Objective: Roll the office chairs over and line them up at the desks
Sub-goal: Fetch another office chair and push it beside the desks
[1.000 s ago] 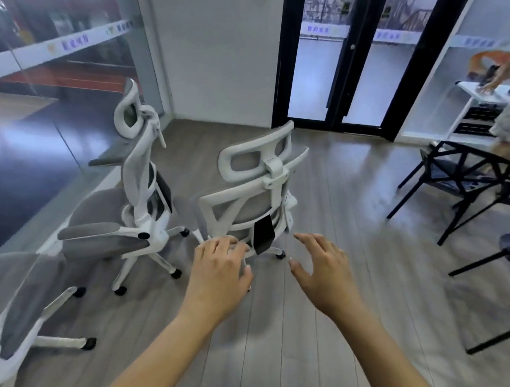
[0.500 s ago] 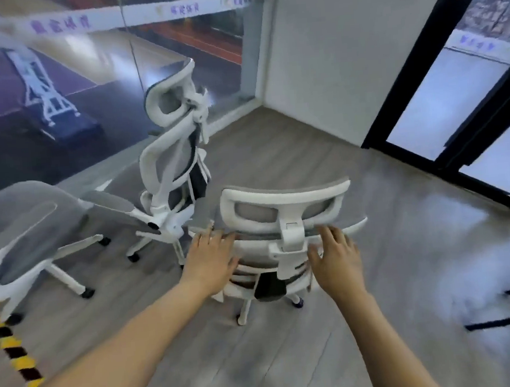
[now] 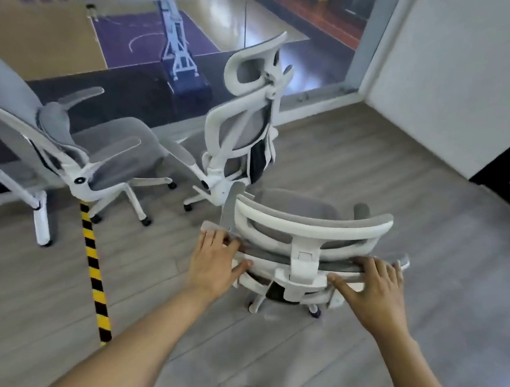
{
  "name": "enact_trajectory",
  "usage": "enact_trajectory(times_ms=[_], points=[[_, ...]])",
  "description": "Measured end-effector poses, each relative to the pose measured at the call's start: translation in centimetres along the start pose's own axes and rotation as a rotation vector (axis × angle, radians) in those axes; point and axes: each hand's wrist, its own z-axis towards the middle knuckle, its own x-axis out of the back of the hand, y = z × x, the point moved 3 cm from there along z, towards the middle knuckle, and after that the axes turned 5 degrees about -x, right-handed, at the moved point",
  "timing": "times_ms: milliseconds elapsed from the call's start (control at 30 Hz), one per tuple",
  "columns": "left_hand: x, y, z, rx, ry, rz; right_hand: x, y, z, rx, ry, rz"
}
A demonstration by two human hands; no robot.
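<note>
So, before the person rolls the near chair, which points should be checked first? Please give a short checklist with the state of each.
1. Left hand grips the near chair at the top edge of the backrest: ok.
2. Right hand grips the same edge, fingers over it, thumb under it: ok.
3. Casters roll freely: cannot tell, mostly hidden.
4. Room on the left: not ok, the middle chair stands close, its armrest beside the near chair's.
5. Striped floor strip in the path: cannot tell.
6. Desks in view to aim at: not ok.
</note>
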Motion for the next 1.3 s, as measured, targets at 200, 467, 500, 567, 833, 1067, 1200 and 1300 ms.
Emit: enact_trajectory(times_ms=[200, 467, 500, 567, 833, 1067, 1200, 1300], points=[[0.2, -0.8, -9.3, 0.118, 0.044, -0.089, -0.3, -1.3, -3.7, 0.172, -0.022, 0.061], [2.6, -8.4, -27.5, 0.300, 0.153, -0.108, -4.2, -11.5, -15.1, 0.375, -0.078, 0.113], [3.0, -9.4, -29.9, 0.335, 0.172, -0.103, -4.8, -13.2, -16.5, 0.409, -0.083, 0.127], [3.9, -11.6, -34.6, 0.415, 0.190, -0.123, -6.0, -16.8, -19.0, 0.475, -0.096, 0.149], [5.1, -19.8, -52.4, 0.716, 0.366, -0.209, -11.6, -31.5, -27.6, 0.736, -0.225, 0.218], [7.4, -27.6, -62.4, 0.919, 0.542, -0.188, -17.3, -47.1, -31.9, 0.961, -0.355, 0.276], [9.2, -32.9, -66.0, 1.044, 0.580, -0.147, -20.9, -57.1, -33.5, 1.074, -0.405, 0.307], [10.6, -37.7, -68.6, 1.141, 0.593, -0.100, -24.0, -65.0, -35.1, 1.147, -0.448, 0.340]])
